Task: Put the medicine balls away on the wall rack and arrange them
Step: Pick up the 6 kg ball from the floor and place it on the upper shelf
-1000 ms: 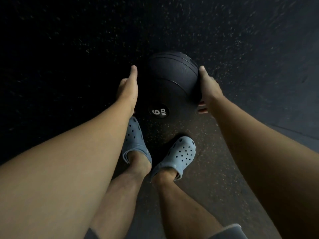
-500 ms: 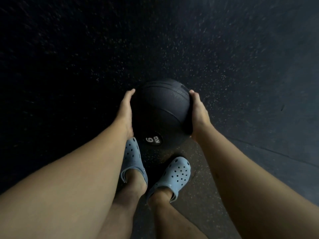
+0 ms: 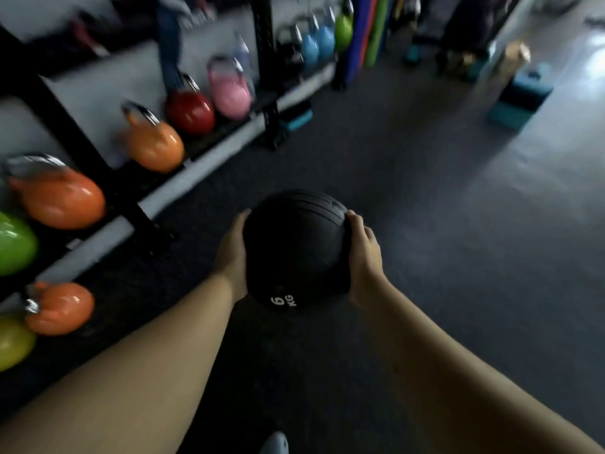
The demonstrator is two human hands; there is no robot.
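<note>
A black medicine ball (image 3: pixel 294 247) marked "6 KG" hangs in the air in front of me, above the dark rubber floor. My left hand (image 3: pixel 230 257) presses its left side and my right hand (image 3: pixel 363 257) presses its right side, both arms stretched forward. A black wall rack (image 3: pixel 75 139) runs along the left, apart from the ball. No other medicine ball shows in this blurred view.
The rack holds several kettlebells: orange (image 3: pixel 62 194), red (image 3: pixel 190 111), pink (image 3: pixel 229 90), green (image 3: pixel 14 244), blue (image 3: pixel 317 44). Upright foam rollers (image 3: pixel 370 31) stand at the far end. Teal step platforms (image 3: pixel 520 96) sit at the right. Open floor lies ahead.
The ball has been lifted from just above my feet. My view has swung up from the floor to the rack and the room; my feet have dropped almost out of sight.
</note>
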